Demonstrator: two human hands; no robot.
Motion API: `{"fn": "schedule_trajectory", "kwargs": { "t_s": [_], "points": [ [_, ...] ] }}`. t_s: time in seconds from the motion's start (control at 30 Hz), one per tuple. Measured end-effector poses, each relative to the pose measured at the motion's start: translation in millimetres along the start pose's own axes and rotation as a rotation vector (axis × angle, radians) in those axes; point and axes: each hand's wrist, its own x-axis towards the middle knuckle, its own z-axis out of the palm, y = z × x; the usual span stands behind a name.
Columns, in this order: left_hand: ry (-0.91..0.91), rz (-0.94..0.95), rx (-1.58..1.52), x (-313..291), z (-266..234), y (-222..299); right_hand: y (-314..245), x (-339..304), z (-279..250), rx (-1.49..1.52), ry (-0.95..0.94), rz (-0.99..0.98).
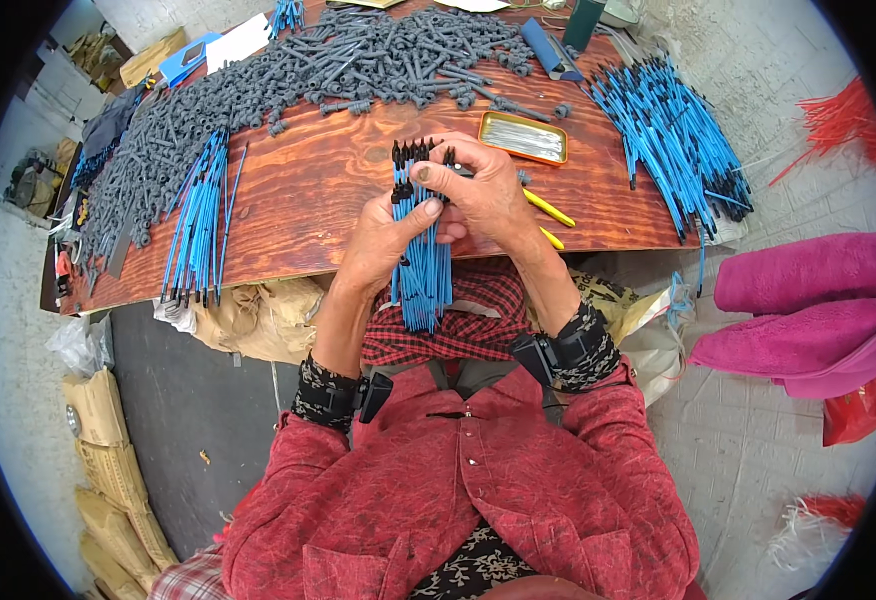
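A bundle of thin blue sticks with black tips (421, 285) stands upright in front of me, just off the table's near edge. My left hand (383, 235) wraps round its middle, thumb across the front. At the upper end my right hand (483, 190) is closed on the bundle, with its thumb beside the black tips. Part of the right fingers is hidden behind the sticks. Yellow-handled pliers (550, 208) show beside my right wrist, which hides part of them.
Grey plastic parts (388, 55) are heaped along the back and left of the wooden table (288, 205). More blue sticks lie in a left bunch (198, 220) and a right pile (673, 140). A small tin (523, 137) holds thin silvery pieces. Pink towels (803, 300) are at right.
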Motion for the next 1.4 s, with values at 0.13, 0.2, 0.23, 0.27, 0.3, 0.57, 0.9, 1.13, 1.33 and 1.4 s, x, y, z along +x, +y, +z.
{"fn": "schedule_trajectory", "kwargs": {
  "t_s": [0.13,0.2,0.23,0.27,0.3,0.57,0.9,1.13,1.33,1.4],
  "points": [
    [0.021,-0.006,0.029,0,-3,-1,-13,-1,4,0.076,-0.012,0.166],
    [0.025,-0.007,0.03,1,-4,-3,-11,0,4,0.026,-0.02,0.151],
    [0.027,-0.005,0.021,2,-3,-4,-9,0,3,0.023,-0.015,0.152],
    [0.029,-0.004,0.012,3,-2,-4,-5,1,2,-0.004,-0.009,0.125],
    [0.023,-0.007,0.013,4,-1,-5,-3,0,1,-0.032,-0.002,0.097],
    [0.071,0.02,-0.047,0,3,-1,-55,-15,-6,-0.355,0.24,-0.25],
    [0.112,0.03,-0.003,3,0,-6,-162,-81,19,0.595,-0.541,-0.648],
    [0.105,0.037,0.041,5,10,-3,-175,-95,25,0.897,-0.591,-0.433],
    [0.128,0.02,0.051,4,7,-7,-178,-95,33,0.996,-0.548,-0.552],
    [0.131,0.021,0.043,4,6,-7,-177,-98,32,0.999,-0.543,-0.54]
  ]
}}
